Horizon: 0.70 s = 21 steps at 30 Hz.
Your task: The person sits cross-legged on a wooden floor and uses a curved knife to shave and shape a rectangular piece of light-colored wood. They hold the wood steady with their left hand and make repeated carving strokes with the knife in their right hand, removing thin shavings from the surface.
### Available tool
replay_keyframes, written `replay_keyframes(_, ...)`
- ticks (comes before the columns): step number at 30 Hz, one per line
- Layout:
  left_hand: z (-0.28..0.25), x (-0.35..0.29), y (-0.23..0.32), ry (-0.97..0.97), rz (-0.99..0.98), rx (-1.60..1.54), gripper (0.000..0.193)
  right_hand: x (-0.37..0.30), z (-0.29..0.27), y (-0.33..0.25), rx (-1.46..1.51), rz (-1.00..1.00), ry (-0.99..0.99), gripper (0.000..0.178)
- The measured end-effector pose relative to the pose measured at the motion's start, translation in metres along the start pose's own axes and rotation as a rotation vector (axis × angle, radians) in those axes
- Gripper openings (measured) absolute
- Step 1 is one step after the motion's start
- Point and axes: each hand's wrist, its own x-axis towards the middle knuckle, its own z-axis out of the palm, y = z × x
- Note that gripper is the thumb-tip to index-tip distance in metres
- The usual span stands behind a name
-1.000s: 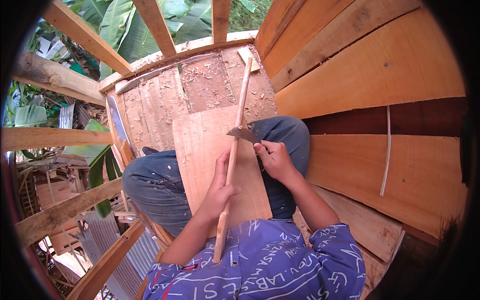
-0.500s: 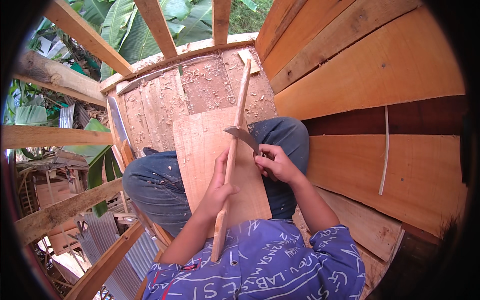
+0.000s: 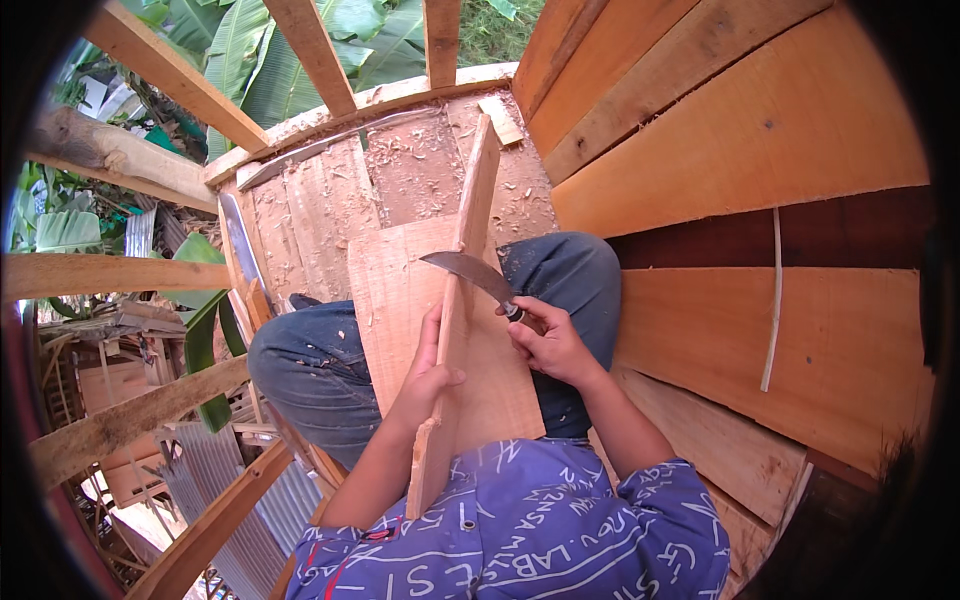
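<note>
A narrow wooden plank [image 3: 478, 200] stands on edge over my lap, its near end against my shirt. My left hand [image 3: 426, 376] grips it around the middle, thumb on the near face. In my right hand [image 3: 551, 342] is a knife [image 3: 472, 269] with a curved blade and a dark handle with a metal collar. The blade crosses the plank's upper edge, beyond my left hand; whether it bites into the wood I cannot tell. Beneath lies a wide flat board [image 3: 392, 285] resting across my thighs.
Curled shavings litter the plank floor [image 3: 310, 215] ahead. A small wood offcut [image 3: 500, 120] lies by the far right corner. The board wall [image 3: 740, 330] rises close on my right. Open wooden rails [image 3: 125, 275] edge the left side. A long blade [image 3: 238, 240] lies along the left edge.
The plank has turned in my left hand, so more of its broad face shows. My right hand has shifted slightly, with the knife tip now farther left over the plank.
</note>
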Motion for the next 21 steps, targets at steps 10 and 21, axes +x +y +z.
replay_keyframes(10, -0.004, 0.000, -0.011, 0.012, 0.018, 0.034, 0.101, -0.002, -0.010, -0.038, 0.131, 0.376, -0.371, 0.025)
replay_keyframes(21, 0.005, -0.001, 0.001, 0.001, -0.011, 0.004, 0.101, 0.012, -0.025, -0.026, 0.128, 0.180, -0.148, 0.018)
